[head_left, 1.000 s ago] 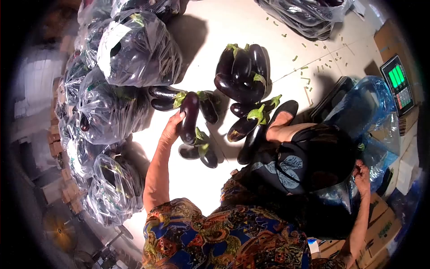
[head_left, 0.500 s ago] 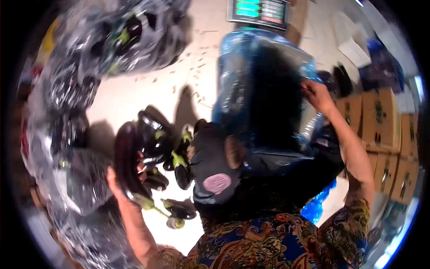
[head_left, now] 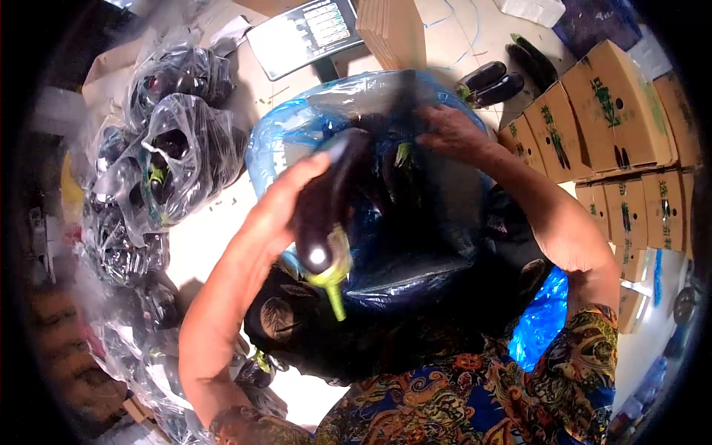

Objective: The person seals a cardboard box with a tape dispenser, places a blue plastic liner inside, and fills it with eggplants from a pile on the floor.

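My left hand (head_left: pixel 285 204) grips a dark purple eggplant (head_left: pixel 326 204) with a green stem, held over the mouth of a blue plastic bag (head_left: pixel 297 126). The eggplant's tip points into the bag, its stem toward me. My right hand (head_left: pixel 449 130) clutches the bag's far rim and holds it apart. More eggplants show dimly inside the bag. The bag rests against my dark-trousered knees.
Clear bags filled with eggplants (head_left: pixel 174 159) are piled on the left. A digital scale (head_left: pixel 304 33) stands behind the blue bag. Two loose eggplants (head_left: pixel 489 81) lie at the back. Stacked cardboard boxes (head_left: pixel 608 111) line the right side.
My left hand lifted an eggplant from the floor pile and carried it right, over the blue bag. The view swung from the floor pile to the bag.
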{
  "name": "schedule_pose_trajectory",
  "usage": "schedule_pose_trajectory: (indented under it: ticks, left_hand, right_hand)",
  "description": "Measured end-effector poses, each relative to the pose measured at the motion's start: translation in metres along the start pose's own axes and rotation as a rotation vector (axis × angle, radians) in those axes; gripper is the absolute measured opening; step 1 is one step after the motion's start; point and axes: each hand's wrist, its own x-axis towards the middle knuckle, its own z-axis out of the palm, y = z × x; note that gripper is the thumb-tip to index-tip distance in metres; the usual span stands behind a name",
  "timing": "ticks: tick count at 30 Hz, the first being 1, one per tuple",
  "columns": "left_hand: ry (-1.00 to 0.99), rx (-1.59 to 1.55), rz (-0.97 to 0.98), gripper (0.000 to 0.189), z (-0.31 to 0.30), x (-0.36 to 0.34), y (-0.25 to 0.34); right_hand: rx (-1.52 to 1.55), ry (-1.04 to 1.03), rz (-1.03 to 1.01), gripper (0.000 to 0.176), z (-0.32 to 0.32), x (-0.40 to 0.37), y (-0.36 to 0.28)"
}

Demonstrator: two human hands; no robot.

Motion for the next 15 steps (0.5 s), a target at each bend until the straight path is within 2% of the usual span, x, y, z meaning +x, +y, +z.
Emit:
schedule_pose_trajectory:
  ticks: [2,4,6,7,8,10,11,12,14,15]
  left_hand:
    - [0.015,0.041,-0.106,0.047,0.01,0.041,-0.011]
    - [0.016,0.113,-0.031,0.052,0.01,0.083,-0.031]
    - [0.255,0.209,-0.012,0.059,0.019,0.108,-0.039]
    - [0.244,0.157,0.008,0.07,0.023,0.121,-0.04]
    - [0.311,0.232,-0.008,0.081,0.026,0.127,-0.043]
    - [0.181,0.689,0.096,0.082,-0.006,0.178,-0.079]
    - [0.275,0.803,0.186,0.082,-0.021,0.203,-0.112]
    - [0.376,0.846,0.273,0.075,-0.01,0.201,-0.114]
    - [0.351,0.903,0.315,0.069,0.002,0.198,-0.106]
    - [0.416,0.931,0.313,0.068,0.011,0.191,-0.103]
  right_hand:
    - [0.004,-0.008,-0.013,0.052,-0.002,-0.007,-0.009]
    - [0.011,0.001,-0.016,0.05,0.004,-0.009,-0.007]
    - [0.026,-0.033,0.019,0.048,0.0,-0.011,-0.01]
    - [0.035,-0.046,0.021,0.047,-0.004,-0.013,-0.013]
    - [0.043,-0.063,0.024,0.047,-0.01,-0.015,-0.018]
    - [0.058,-0.072,0.008,0.045,-0.01,-0.018,-0.021]
    - [0.063,-0.063,-0.008,0.045,-0.009,-0.019,-0.021]
    - [0.066,-0.054,-0.022,0.045,-0.008,-0.019,-0.02]
    - [0.057,-0.072,-0.04,0.045,-0.006,-0.019,-0.021]
    - [0.051,-0.079,-0.052,0.045,-0.005,-0.018,-0.022]
